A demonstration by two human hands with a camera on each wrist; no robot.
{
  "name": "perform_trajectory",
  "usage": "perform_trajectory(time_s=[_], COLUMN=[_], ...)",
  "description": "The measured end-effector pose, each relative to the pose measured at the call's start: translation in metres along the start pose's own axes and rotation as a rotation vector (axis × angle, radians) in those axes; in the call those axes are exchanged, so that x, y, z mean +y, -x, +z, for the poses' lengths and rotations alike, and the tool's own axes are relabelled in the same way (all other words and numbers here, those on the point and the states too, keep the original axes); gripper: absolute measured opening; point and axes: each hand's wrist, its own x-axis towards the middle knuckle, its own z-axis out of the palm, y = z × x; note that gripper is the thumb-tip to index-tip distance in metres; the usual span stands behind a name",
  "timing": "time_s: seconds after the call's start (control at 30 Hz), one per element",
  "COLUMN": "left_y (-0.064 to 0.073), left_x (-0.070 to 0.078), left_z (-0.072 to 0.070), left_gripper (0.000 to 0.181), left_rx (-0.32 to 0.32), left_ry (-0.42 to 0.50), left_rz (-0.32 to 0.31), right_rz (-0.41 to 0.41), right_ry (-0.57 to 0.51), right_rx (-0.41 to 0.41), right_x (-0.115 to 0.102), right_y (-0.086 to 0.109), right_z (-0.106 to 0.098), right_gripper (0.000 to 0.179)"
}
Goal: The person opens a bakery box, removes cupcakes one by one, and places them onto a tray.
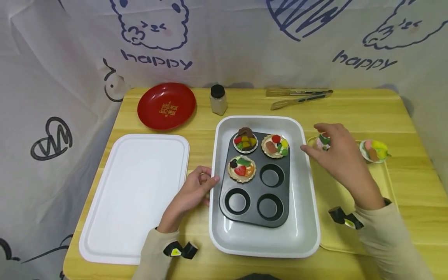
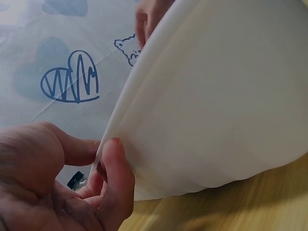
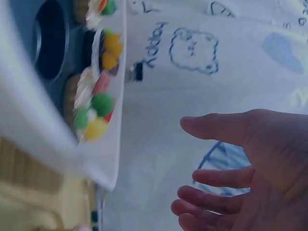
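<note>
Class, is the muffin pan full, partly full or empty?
Partly full: the muffin pan holds three tarts, while three cups stand empty.

at your eleven and one o'clock you read "happy" [image 1: 156, 59] on the cloth [image 1: 227, 46]; at eleven, the red plate [image 1: 149, 112] bears gold characters [image 1: 168, 109] too small to read.

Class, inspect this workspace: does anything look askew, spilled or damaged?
Yes: the muffin tin sits slightly askew in the deep white tray, its front edge not parallel to the tray's. No spill or damage is visible.
</note>
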Motion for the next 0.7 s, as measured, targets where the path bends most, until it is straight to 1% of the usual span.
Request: perform_trajectory(time_s=[0.17,0.3,0.4,0.6,0.7], left_y=[0.004,0.005,0.004,0.001,-0.001], left_x=[-0.005,-0.006,-0.005,-0.002,-0.001], left_z=[0.001,0.002,0.001,0.0,-0.001], left_gripper=[0.028,0.027,0.027,0.027,0.026], left_rx=[-0.01,-0.016,-0.023,-0.025,-0.019], left_ry=[0.0,0.005,0.006,0.009,0.014], left_rz=[-0.03,-0.016,0.002,0.013,0.018], right_rz=[-0.067,-0.115,-0.16,-0.236,-0.261], right_ry=[0.004,0.01,0.039,0.08,0.109], right_rx=[-0.042,-0.078,-0.133,-0.275,-0.314], right_x=[-0.022,-0.038,-0.05,-0.069,-0.075], right_y=[0.006,0.007,0.004,-0.003,-0.006], right_z=[0.009,0.02,0.034,0.07,0.084], right_gripper=[0.064,0.061,0.064,0.076,0.081])
